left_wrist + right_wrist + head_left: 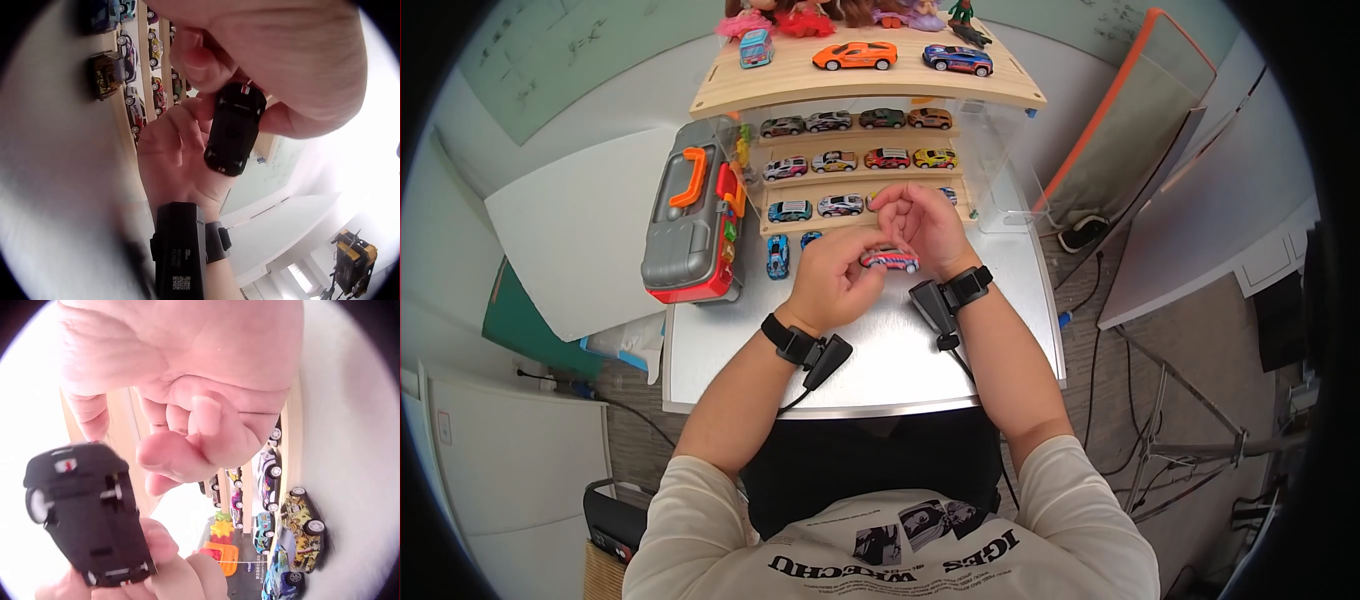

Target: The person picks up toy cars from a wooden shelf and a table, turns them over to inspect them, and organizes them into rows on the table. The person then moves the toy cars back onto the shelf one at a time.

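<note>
My left hand (pixel 835 275) pinches a small red toy car (pixel 890 260) with blue and white markings, above the silver tabletop (pixel 900 340). Both wrist views show the black underside of the toy car (pixel 234 128) and its wheels. Beside it is my right hand (pixel 925 225), palm turned inward and fingers loosely bent with nothing in them. The right thumb is close to one end of the toy car (pixel 90 512) in the right wrist view. Behind the hands, toy cars line a tiered wooden rack (pixel 860 182); the right hand hides part of its lowest row.
A grey toolbox toy (pixel 690 215) with an orange handle stands left of the rack. Blue toy cars (pixel 777 257) sit on the table before it. The wooden top shelf (pixel 800 85) bears an orange car (pixel 855 56), other cars and dolls. A clear bin (pixel 1010 210) is at the right.
</note>
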Motion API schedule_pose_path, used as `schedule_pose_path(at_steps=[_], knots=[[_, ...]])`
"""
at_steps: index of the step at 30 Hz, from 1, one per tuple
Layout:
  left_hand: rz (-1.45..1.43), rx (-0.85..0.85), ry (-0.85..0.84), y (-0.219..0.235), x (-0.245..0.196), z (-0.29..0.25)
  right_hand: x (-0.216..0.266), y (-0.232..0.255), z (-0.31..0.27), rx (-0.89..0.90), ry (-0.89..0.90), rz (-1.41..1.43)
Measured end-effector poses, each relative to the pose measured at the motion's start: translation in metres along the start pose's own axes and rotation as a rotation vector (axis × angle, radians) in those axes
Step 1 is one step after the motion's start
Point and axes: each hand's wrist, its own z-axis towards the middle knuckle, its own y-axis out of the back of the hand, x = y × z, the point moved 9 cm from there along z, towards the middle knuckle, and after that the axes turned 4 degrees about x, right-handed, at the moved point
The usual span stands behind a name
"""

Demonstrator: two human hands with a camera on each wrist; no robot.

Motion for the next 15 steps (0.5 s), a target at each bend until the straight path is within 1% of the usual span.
schedule_pose_path(at_steps=[1, 2, 4, 5, 6, 8, 9, 11, 15], knots=[[0.041, 0.029, -0.067, -0.004, -0.005, 0.002, 0.006, -0.002, -0.001, 0.085, -0.009, -0.046], [0.038, 0.03, -0.069, -0.005, -0.005, 0.002, 0.01, -0.006, -0.002, 0.17, -0.018, -0.092], [0.077, 0.175, -0.139, -0.018, -0.014, 0.001, 0.014, -0.005, -0.004, 0.193, -0.023, -0.091], [0.083, 0.209, -0.114, -0.023, -0.008, 0.0, 0.016, -0.007, -0.005, 0.218, -0.028, -0.089], [0.081, 0.21, -0.115, -0.026, -0.005, -0.001, 0.018, -0.006, -0.006, 0.216, -0.027, -0.09], [0.257, 0.126, -0.207, -0.026, -0.011, 0.0, 0.022, -0.006, -0.008, 0.238, -0.028, -0.125], [0.255, 0.125, -0.209, -0.026, -0.01, -0.001, 0.025, -0.004, -0.008, 0.238, -0.028, -0.128], [0.454, 0.104, -0.106, -0.024, -0.002, -0.001, 0.032, 0.003, -0.008, 0.193, -0.025, -0.075], [0.532, 0.084, -0.077, -0.024, 0.006, -0.001, 0.034, 0.014, -0.01, 0.145, -0.057, -0.131]])
